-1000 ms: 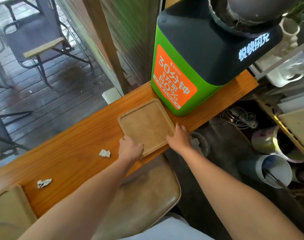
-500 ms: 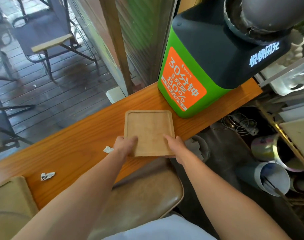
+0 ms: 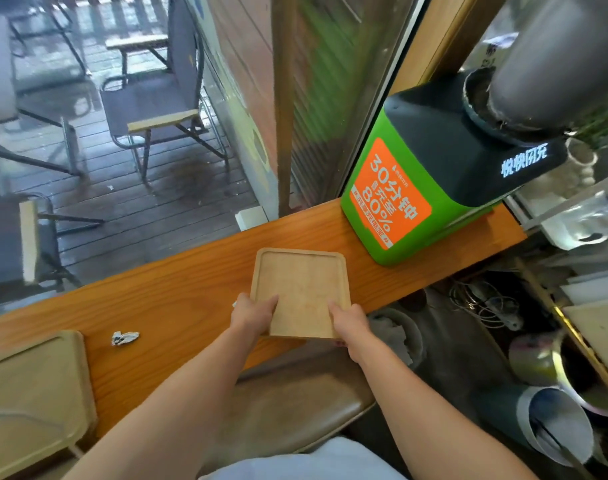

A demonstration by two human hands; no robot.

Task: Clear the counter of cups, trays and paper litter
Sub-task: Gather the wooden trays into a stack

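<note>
A square wooden tray (image 3: 300, 282) lies over the orange-brown wooden counter (image 3: 157, 306), its near edge past the counter's front edge. My left hand (image 3: 252, 315) grips its near left corner and my right hand (image 3: 349, 322) grips its near right corner, thumbs on top. A crumpled paper scrap (image 3: 124, 337) lies on the counter to the left. A second bit of white paper (image 3: 235, 303) peeks out just behind my left hand. Another wooden tray (image 3: 32, 393) sits at the counter's far left.
A green and black charging kiosk (image 3: 427, 188) stands on the counter right of the tray. A brown stool seat (image 3: 295, 407) is below the counter. A bin (image 3: 399, 334), cables and rolled tubes (image 3: 555, 420) crowd the floor at right. Chairs stand outside the window.
Both hands turned the tray square to me and drew it toward the counter's front edge, thumbs now over its near corners. The view tilted upward.
</note>
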